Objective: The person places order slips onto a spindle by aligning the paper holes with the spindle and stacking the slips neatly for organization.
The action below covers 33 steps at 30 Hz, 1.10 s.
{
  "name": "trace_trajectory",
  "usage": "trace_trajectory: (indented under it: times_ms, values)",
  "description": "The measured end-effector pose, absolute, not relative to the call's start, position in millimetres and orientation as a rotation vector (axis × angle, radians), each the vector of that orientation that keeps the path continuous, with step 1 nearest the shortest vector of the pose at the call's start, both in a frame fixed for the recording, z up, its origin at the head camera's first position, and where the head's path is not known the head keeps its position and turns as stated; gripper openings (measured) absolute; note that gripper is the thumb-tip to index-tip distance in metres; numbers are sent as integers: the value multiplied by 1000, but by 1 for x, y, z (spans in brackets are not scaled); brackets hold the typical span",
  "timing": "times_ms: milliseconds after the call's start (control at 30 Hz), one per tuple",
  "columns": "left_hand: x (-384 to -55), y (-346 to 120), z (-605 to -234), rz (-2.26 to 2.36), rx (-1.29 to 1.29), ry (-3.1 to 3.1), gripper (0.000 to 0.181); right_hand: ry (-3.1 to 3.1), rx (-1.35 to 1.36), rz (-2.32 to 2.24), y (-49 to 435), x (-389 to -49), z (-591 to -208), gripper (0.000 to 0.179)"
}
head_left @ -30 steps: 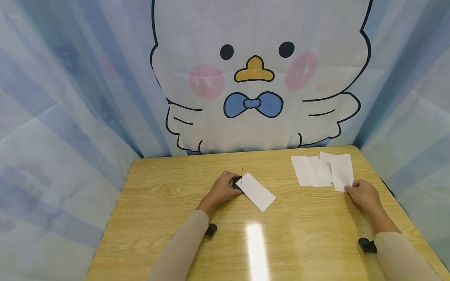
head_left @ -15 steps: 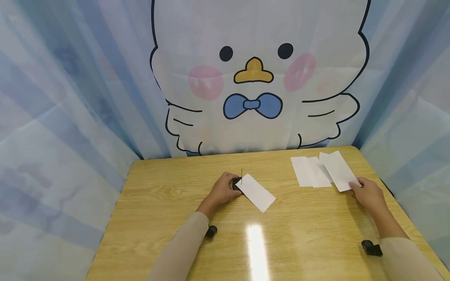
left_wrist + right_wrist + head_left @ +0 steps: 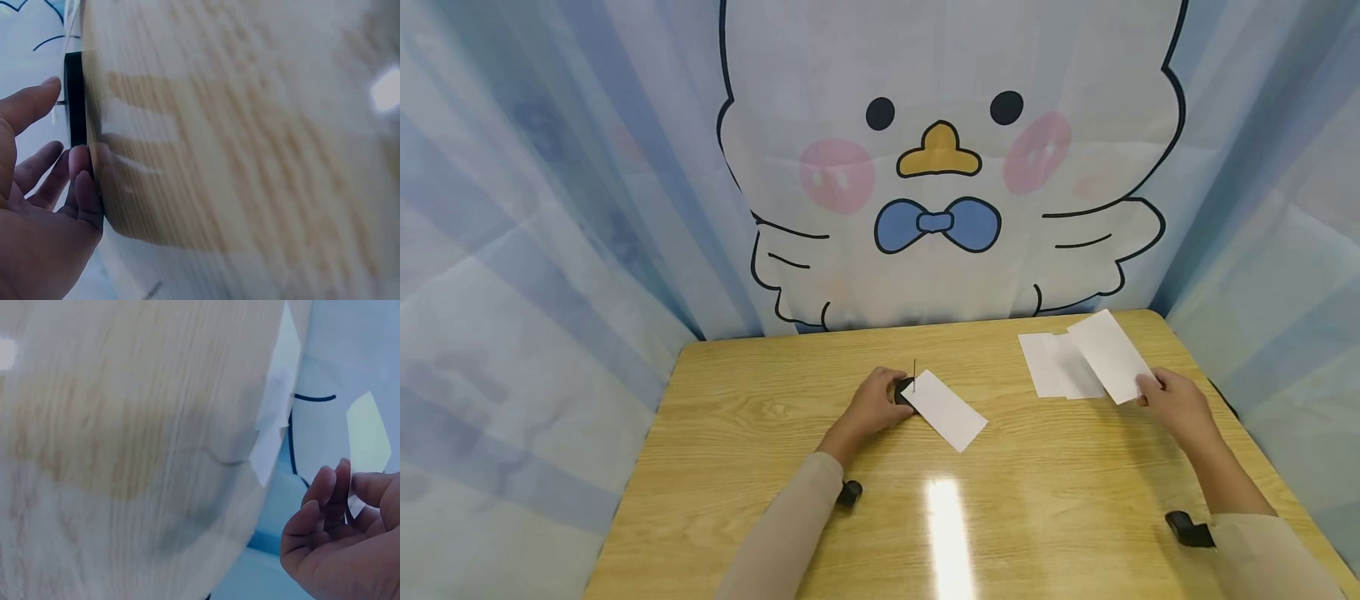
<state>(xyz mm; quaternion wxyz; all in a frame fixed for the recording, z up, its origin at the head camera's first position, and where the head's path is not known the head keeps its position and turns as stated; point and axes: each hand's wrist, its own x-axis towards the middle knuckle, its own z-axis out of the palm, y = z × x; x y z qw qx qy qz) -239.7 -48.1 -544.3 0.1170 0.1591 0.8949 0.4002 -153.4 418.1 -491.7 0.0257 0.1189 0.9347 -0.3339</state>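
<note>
My left hand (image 3: 876, 402) holds the black base (image 3: 905, 395) of a paper spike, thumb and fingers around its edge; the base shows edge-on in the left wrist view (image 3: 75, 100). A thin pin (image 3: 914, 371) stands upright from it. One white paper slip (image 3: 946, 412) lies with its corner at the pin, slanting down to the right. At the right, my right hand (image 3: 1177, 406) pinches a white slip (image 3: 1108, 354) by its lower right corner. That slip is raised above the table, as the right wrist view shows (image 3: 369, 437).
More white slips (image 3: 1047, 367) lie overlapping on the wooden table (image 3: 760, 433) near its back edge, partly covered by the held one. A printed curtain (image 3: 940, 275) hangs behind and along both sides. Black wrist devices (image 3: 1187, 530) sit at both wrists.
My right hand has turned the pinched slip, drawn it off the others and lifted it. The left hand stays on the spike's base.
</note>
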Motion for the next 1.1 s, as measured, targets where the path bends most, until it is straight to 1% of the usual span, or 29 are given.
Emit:
trace_trajectory:
  times_ms: [367, 467, 733, 1100]
  values:
    - [-237, -58, -528, 1319, 455, 2519, 55, 2912, 319, -1087, 394, -159, -478, 49]
    - [-235, -61, -518, 1391, 447, 2498, 55, 2920, 310, -1107, 386, -160, -475, 48]
    - [-231, -65, -492, 1432, 451, 2570, 47, 2940, 230, -1127, 364, -162, -467, 45]
    - [-226, -60, -463, 1505, 555, 2638, 42, 2913, 162, -1194, 327, -162, -448, 43]
